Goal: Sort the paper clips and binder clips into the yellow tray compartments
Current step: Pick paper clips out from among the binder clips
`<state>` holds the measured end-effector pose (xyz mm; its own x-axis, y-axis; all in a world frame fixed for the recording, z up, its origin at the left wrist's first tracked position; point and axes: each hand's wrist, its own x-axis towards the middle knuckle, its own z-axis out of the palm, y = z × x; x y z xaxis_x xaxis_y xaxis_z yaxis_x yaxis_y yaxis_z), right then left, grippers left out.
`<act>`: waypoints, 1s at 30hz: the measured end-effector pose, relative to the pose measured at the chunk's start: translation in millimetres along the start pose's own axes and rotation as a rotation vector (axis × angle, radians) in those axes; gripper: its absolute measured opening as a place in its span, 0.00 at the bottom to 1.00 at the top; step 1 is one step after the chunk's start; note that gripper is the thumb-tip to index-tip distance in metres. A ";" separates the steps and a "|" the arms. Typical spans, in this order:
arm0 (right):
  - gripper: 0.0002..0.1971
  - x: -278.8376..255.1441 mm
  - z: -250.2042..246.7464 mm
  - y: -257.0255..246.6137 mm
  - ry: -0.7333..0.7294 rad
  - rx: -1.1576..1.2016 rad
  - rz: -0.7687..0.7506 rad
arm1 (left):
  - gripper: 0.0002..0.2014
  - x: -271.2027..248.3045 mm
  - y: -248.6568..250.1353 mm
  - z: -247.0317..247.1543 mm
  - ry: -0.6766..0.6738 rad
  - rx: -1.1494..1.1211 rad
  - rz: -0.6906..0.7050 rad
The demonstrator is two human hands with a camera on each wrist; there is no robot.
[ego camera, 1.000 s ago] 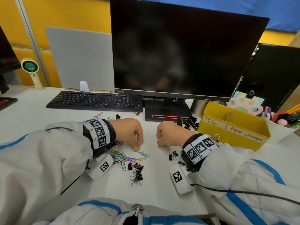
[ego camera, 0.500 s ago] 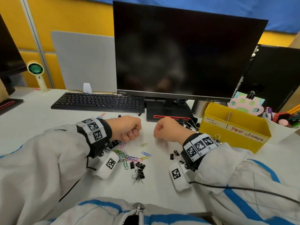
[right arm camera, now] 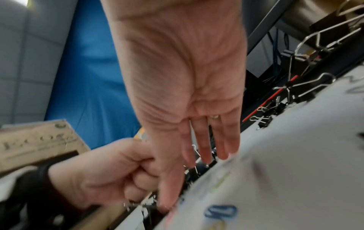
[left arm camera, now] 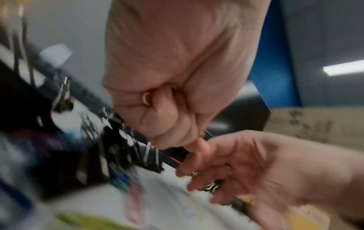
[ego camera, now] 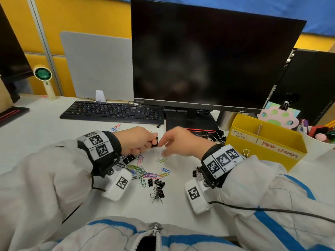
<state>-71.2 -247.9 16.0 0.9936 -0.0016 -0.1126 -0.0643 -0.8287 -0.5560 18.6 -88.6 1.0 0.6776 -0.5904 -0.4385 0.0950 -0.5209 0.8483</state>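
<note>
My left hand (ego camera: 145,142) is curled into a fist over the desk and grips a bunch of clips. A black binder clip (ego camera: 155,143) sticks out at its fingertips, and a yellow paper clip (left arm camera: 146,99) shows inside the curled fingers. My right hand (ego camera: 168,144) reaches toward that fist with straight fingers (right arm camera: 204,140) and a bare palm. Coloured paper clips (ego camera: 145,171) and black binder clips (ego camera: 157,185) lie on the desk below the hands. The yellow tray (ego camera: 266,153) stands at the right, its two compartments labelled for paper clips and paper clamps.
More binder clips (ego camera: 215,136) lie by the monitor stand (ego camera: 190,122), left of the tray. A keyboard (ego camera: 112,112) and monitor (ego camera: 208,55) stand behind the hands. A white pen cup (ego camera: 319,144) sits right of the tray, and a handheld fan (ego camera: 44,77) at far left.
Both hands have risen off the desk. The left went from touching paper clips to a closed fist with clips. The right opened from a fist and its fingers moved toward the left hand.
</note>
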 end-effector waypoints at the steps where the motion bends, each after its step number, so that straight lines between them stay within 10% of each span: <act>1: 0.26 -5.0 2.6 0.8 -0.122 -0.054 0.004 | 0.20 -3.8 -2.3 -4.8 0.030 0.258 0.091; 4: 0.38 -16.1 8.1 0.2 -0.297 -0.179 0.007 | 0.17 -23.0 0.3 -16.4 -0.097 0.797 0.259; 9: 0.30 -11.3 14.9 3.9 -0.245 -0.170 -0.018 | 0.26 -32.1 -2.6 -19.9 -0.306 0.938 0.241; 24: 0.02 -0.7 30.5 3.4 -0.155 -0.244 -0.033 | 0.18 -13.4 -20.3 -21.9 -0.143 1.140 0.235; 30: 0.04 8.1 29.3 0.8 0.033 -0.009 0.044 | 0.10 -10.0 -19.7 -32.2 -0.217 -0.063 -0.055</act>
<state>-65.9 -232.2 -9.5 0.9924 -0.0562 -0.1097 -0.1073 -0.8324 -0.5437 33.4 -52.5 -1.7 0.4983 -0.6844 -0.5323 0.1776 -0.5203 0.8353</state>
